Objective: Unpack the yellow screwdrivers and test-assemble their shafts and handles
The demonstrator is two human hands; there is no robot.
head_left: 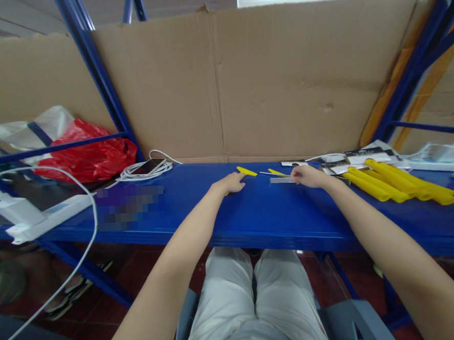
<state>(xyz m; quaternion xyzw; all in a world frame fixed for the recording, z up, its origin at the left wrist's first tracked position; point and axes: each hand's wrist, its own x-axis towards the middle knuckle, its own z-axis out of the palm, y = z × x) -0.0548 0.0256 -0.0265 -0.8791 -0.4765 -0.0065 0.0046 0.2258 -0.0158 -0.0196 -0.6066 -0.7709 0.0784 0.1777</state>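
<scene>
On the blue table, my left hand (233, 182) is closed round a yellow tube-like piece (247, 171), which sticks out past the fingers, with a bit of yellow showing below the hand. My right hand (306, 176) has its fingers pinched together at the right end of a thin, pale metal tool (268, 173). Its dark end is partly hidden by the fingers, so its kind is unclear. Just below the tool lies a clear, ruler-like strip (281, 180), reaching under the right fingertips. Another small yellow piece (275, 171) lies beside the tool.
Several yellow rolled tubes (385, 183) lie at the right, over white and black packets (372, 153). At left are a phone (149, 167) on a coiled white cable (129, 174), a white power strip (56, 216) and a red bag (91, 152). A cardboard wall (275, 85) closes the back.
</scene>
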